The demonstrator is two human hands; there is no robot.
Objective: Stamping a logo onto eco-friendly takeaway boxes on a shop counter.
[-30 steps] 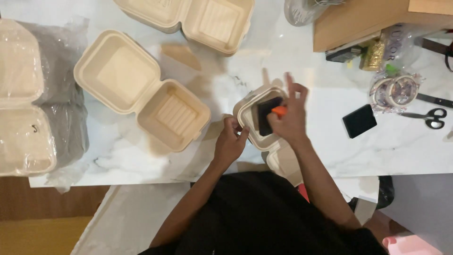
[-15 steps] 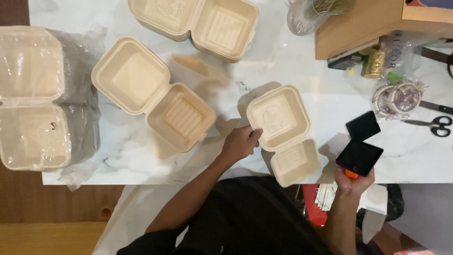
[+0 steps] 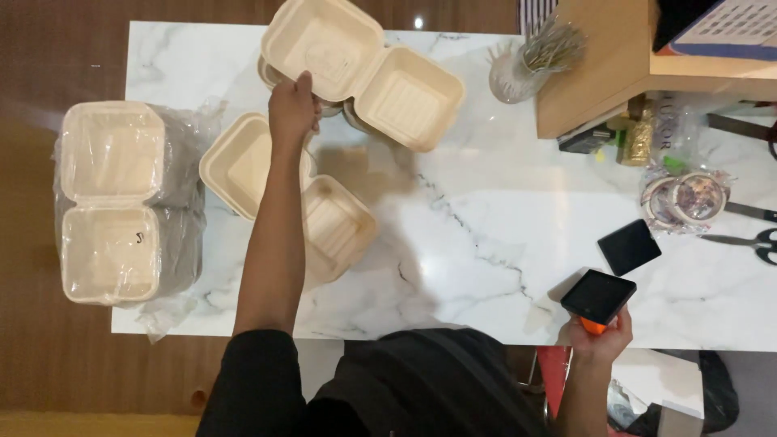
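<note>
Overhead view of a packing station. The left hand point(image 3: 293, 109) reached across the marble tabletop point(image 3: 486, 210) and lay on the near rim of the far clamshell box point(image 3: 364, 73), which sat open at the back edge, seemingly atop a nested stack; whether the fingers had closed on that rim could not be told. The right hand point(image 3: 600, 336) hung at the near edge with its grip closed on a black block with an orange part point(image 3: 599, 298). A second open box point(image 3: 287, 198) lay under the left forearm, and a plastic-wrapped stack of boxes point(image 3: 113, 202) stood at the left end. A black square point(image 3: 629, 247) lay just beyond the block; tape rolls point(image 3: 684, 198), scissors point(image 3: 749, 240) and a glass of picks point(image 3: 526, 69) stood to the right. The step in hand looked like fetching a fresh box; the next move would call for a pinch on the rim and a clean pull toward the body, leaving the boxes beneath in place
</note>
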